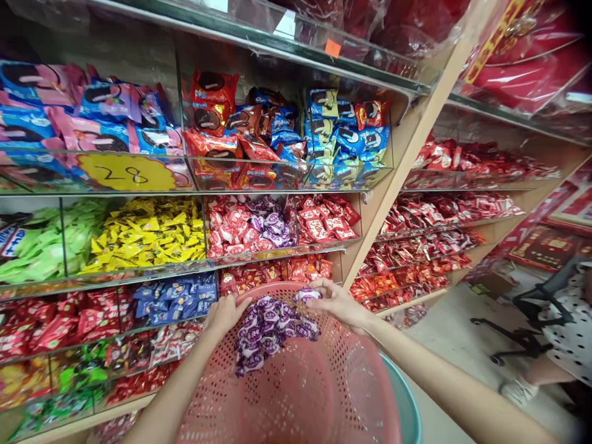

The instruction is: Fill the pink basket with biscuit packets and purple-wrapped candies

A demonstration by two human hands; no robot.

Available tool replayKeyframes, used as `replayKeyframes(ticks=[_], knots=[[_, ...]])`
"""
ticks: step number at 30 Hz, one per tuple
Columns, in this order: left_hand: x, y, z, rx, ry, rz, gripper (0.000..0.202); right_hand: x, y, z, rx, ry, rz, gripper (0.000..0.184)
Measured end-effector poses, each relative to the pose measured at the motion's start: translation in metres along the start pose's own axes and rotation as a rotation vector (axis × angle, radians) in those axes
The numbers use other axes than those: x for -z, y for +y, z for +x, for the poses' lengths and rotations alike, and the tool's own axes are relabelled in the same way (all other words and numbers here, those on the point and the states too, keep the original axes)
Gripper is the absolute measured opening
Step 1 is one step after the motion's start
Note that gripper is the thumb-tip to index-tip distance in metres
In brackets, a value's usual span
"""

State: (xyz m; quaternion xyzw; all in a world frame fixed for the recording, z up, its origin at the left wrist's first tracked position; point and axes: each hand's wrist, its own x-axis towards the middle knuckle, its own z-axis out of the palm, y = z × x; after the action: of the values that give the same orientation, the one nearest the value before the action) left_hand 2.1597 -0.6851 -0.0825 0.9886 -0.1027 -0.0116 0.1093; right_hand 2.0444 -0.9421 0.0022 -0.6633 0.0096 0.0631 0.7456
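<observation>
A pink perforated plastic basket [300, 394] is tilted in front of the shelves. Its far side holds a pile of purple-and-white wrapped candies [263, 330]. My left hand [226, 316] is closed over the basket's upper left rim, thumb inside. At the upper right rim, my right hand [330, 302] pinches a purple-wrapped candy [306, 295] between thumb and fingers. Just beyond the basket is a shelf bin with red-and-white candies [234, 225] beside purple ones [271, 222].
Glass-fronted shelves carry yellow packets [152, 231], green packets [69, 234] and blue cookie packs [345, 135]. A wooden upright [393, 179] divides them from red packets on the right. Below the pink basket shows a teal basket [402, 394]. A person in a dotted garment [571, 327] is by a chair [531, 314].
</observation>
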Motion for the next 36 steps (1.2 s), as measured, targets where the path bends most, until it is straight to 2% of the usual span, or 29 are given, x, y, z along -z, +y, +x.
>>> replayKeyframes(ticks=[4, 8, 10, 13, 15, 18, 23, 31, 36], knots=[[-0.001, -0.001, 0.0, 0.0, -0.007, -0.002, 0.065, 0.01, 0.029, 0.006, -0.038, 0.023, -0.136, 0.046], [0.0, -0.001, -0.001, -0.001, -0.001, 0.001, 0.064, 0.015, 0.046, 0.014, -0.02, -0.025, -0.344, 0.036], [0.002, 0.0, -0.001, 0.0, -0.006, -0.002, 0.063, 0.018, 0.054, 0.018, 0.012, -0.017, -0.558, 0.028], [0.004, 0.002, -0.003, 0.009, -0.019, -0.009, 0.062, 0.021, 0.062, 0.025, 0.05, 0.041, -1.049, 0.019], [0.005, 0.002, -0.003, 0.012, -0.021, -0.011, 0.061, 0.02, 0.065, 0.028, 0.045, 0.054, -1.263, 0.014], [0.006, 0.003, -0.004, 0.007, -0.014, -0.008, 0.061, 0.013, 0.064, 0.031, 0.06, 0.049, -1.35, 0.012], [0.006, 0.004, -0.007, 0.012, -0.008, -0.003, 0.062, -0.001, 0.061, 0.032, 0.053, 0.005, -1.59, 0.021], [0.005, 0.002, -0.007, 0.008, 0.014, -0.049, 0.069, -0.016, 0.07, 0.034, 0.071, -0.058, -1.833, 0.021], [0.004, 0.001, -0.008, 0.002, 0.016, -0.052, 0.061, -0.022, 0.052, 0.031, 0.14, -0.028, -1.887, 0.026]])
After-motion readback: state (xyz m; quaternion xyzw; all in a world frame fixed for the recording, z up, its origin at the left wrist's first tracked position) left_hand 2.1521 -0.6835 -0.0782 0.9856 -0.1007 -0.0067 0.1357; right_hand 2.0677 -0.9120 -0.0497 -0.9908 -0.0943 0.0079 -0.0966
